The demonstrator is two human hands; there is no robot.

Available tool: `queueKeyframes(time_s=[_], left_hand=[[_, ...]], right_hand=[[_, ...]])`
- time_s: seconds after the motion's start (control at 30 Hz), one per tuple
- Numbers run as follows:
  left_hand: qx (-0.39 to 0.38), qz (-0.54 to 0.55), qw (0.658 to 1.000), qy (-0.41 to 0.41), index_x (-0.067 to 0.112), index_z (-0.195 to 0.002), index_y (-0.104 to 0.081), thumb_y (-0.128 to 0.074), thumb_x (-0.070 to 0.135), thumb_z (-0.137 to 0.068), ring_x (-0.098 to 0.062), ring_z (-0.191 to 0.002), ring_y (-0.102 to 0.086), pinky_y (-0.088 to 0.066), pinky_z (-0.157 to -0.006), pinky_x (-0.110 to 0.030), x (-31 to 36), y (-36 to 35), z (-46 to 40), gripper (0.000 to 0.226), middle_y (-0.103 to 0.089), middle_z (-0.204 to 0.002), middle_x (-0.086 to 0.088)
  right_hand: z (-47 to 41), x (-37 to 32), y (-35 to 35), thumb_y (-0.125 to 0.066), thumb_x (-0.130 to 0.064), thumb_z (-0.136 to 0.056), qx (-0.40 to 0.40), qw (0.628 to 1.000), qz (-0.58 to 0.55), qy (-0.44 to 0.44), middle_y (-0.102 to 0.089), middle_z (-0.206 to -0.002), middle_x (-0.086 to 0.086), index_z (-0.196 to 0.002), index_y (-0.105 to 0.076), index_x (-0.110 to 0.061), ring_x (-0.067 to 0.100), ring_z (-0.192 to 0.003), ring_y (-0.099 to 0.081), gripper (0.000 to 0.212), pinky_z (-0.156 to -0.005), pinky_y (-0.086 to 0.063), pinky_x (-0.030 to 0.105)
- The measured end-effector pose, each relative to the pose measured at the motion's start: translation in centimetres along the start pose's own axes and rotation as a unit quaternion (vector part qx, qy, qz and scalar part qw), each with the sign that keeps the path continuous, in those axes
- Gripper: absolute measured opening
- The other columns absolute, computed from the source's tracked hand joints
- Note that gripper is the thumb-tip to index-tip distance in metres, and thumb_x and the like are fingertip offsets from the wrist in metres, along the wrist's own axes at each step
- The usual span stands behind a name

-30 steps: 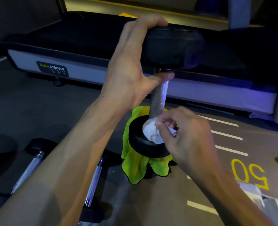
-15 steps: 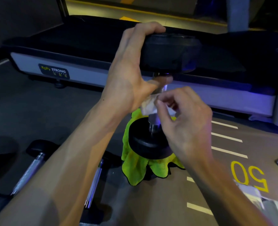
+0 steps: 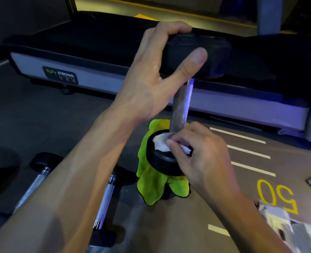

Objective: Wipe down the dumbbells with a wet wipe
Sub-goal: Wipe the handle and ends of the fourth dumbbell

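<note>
A black dumbbell [image 3: 181, 105] stands upright, its lower head resting on a yellow-green cloth [image 3: 152, 181] on the floor. My left hand [image 3: 156, 73] grips the upper black head, fingers over the top and thumb across its side. My right hand [image 3: 198, 152] pinches a crumpled white wet wipe [image 3: 161, 142] against the base of the metal handle, on top of the lower head. Part of the wipe is hidden under my fingers.
Two more dumbbells [image 3: 35, 181] [image 3: 105, 201] lie on the floor at the lower left. A treadmill [image 3: 89, 81] labelled "STRONG" runs across the back. White lines and a yellow "50" [image 3: 277, 195] mark the floor at right, near a pale packet [image 3: 282, 221].
My right hand has slid the wipe down the handle, from just under the upper head to the lower head. My left thumb has shifted up onto the side of the upper head.
</note>
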State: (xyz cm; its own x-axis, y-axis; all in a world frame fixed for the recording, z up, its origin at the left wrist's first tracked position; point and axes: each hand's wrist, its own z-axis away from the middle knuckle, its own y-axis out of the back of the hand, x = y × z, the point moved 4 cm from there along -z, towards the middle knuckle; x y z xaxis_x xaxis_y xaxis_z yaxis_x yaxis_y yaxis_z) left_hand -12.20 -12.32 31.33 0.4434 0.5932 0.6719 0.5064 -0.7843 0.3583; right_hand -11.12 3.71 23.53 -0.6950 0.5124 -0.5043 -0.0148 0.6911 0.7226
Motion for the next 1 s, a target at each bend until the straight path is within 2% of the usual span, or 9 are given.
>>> queueKeyframes(time_s=[0.1,0.17,0.37,0.5,0.6,0.7,0.77,0.9,1.0], left_hand=[[0.001,0.01,1.0,-0.005,0.034,-0.132,-0.047,-0.06,0.048,-0.101,0.01,-0.117,-0.05,-0.041,-0.103,-0.013,0.2,-0.1,0.2,0.037,-0.044,-0.124,0.016],[-0.001,0.014,1.0,-0.006,0.035,-0.131,-0.047,-0.062,0.047,-0.101,0.004,-0.12,-0.051,-0.043,-0.107,-0.018,0.3,0.1,0.2,0.036,-0.045,-0.125,0.016],[-0.005,0.03,1.0,0.004,0.038,-0.126,-0.048,-0.064,0.05,-0.098,-0.014,-0.128,-0.056,-0.049,-0.112,-0.043,0.2,0.3,0.1,0.034,-0.053,-0.132,0.0],[0.01,0.036,0.999,0.011,0.035,-0.126,-0.049,-0.065,0.048,-0.098,-0.012,-0.126,-0.056,-0.047,-0.112,-0.04,0.4,-0.2,0.1,0.034,-0.053,-0.129,0.001],[0.003,0.042,0.999,0.015,0.036,-0.127,-0.049,-0.065,0.049,-0.098,-0.015,-0.129,-0.057,-0.049,-0.112,-0.046,0.2,-0.2,-0.1,0.035,-0.053,-0.133,-0.003],[-0.007,0.049,0.998,0.024,0.039,-0.127,-0.049,-0.064,0.052,-0.098,-0.016,-0.131,-0.056,-0.05,-0.112,-0.048,0.0,0.0,-0.2,0.036,-0.053,-0.136,-0.004],[-0.009,0.051,0.998,0.028,0.041,-0.126,-0.049,-0.064,0.053,-0.097,-0.018,-0.131,-0.057,-0.05,-0.111,-0.048,0.0,0.0,-0.2,0.035,-0.054,-0.137,-0.005],[-0.009,0.062,0.998,0.027,0.041,-0.124,-0.049,-0.065,0.054,-0.096,-0.022,-0.127,-0.059,-0.05,-0.11,-0.05,0.0,-0.3,-0.3,0.035,-0.056,-0.134,-0.009],[-0.009,0.059,0.998,0.024,0.039,-0.125,-0.049,-0.065,0.053,-0.096,-0.019,-0.127,-0.059,-0.049,-0.111,-0.048,0.2,-0.4,-0.3,0.036,-0.056,-0.135,-0.008]], right_hand=[[0.6,-1.5,-0.6,-0.054,-0.037,-0.101,-0.038,0.998,0.049,0.027,-0.053,-0.087,-0.004,-0.087,-0.077,-0.021,0.019,-0.083,-0.055,0.031,-0.074,-0.046,0.036],[0.8,-1.7,-0.8,-0.055,-0.034,-0.099,-0.055,0.996,0.058,0.042,-0.053,-0.089,-0.003,-0.089,-0.077,-0.021,0.021,-0.086,-0.053,0.028,-0.078,-0.047,0.039],[0.0,1.8,1.7,-0.064,-0.027,-0.08,-0.027,0.997,-0.041,-0.052,-0.063,-0.078,-0.007,-0.072,-0.075,-0.024,0.011,-0.076,-0.059,0.014,-0.066,-0.038,0.017],[-0.3,0.5,0.3,-0.068,-0.027,-0.079,-0.041,0.997,-0.047,-0.037,-0.064,-0.079,-0.006,-0.075,-0.078,-0.024,0.01,-0.076,-0.06,0.011,-0.069,-0.043,0.024],[-0.6,1.1,0.8,-0.073,-0.02,-0.081,-0.034,0.994,-0.091,-0.048,-0.065,-0.079,-0.007,-0.077,-0.078,-0.023,0.009,-0.075,-0.062,0.007,-0.066,-0.044,0.02],[-1.2,2.0,3.0,-0.076,-0.014,-0.084,0.081,0.988,-0.115,-0.063,-0.068,-0.087,-0.01,-0.083,-0.075,-0.025,0.006,-0.082,-0.065,0.011,-0.071,-0.049,0.021],[-1.3,1.5,2.9,-0.076,-0.011,-0.087,0.11,0.989,-0.096,-0.03,-0.066,-0.093,-0.009,-0.089,-0.074,-0.021,0.003,-0.088,-0.064,0.01,-0.078,-0.049,0.019],[0.0,1.7,0.6,-0.08,-0.013,-0.086,0.007,0.994,-0.107,-0.031,-0.064,-0.092,-0.01,-0.086,-0.076,-0.021,0.006,-0.086,-0.063,0.01,-0.076,-0.046,0.015],[-1.1,1.4,0.8,-0.08,-0.009,-0.08,0.004,0.997,-0.073,-0.022,-0.062,-0.08,-0.009,-0.079,-0.074,-0.022,0.01,-0.076,-0.06,0.015,-0.068,-0.044,0.014]])
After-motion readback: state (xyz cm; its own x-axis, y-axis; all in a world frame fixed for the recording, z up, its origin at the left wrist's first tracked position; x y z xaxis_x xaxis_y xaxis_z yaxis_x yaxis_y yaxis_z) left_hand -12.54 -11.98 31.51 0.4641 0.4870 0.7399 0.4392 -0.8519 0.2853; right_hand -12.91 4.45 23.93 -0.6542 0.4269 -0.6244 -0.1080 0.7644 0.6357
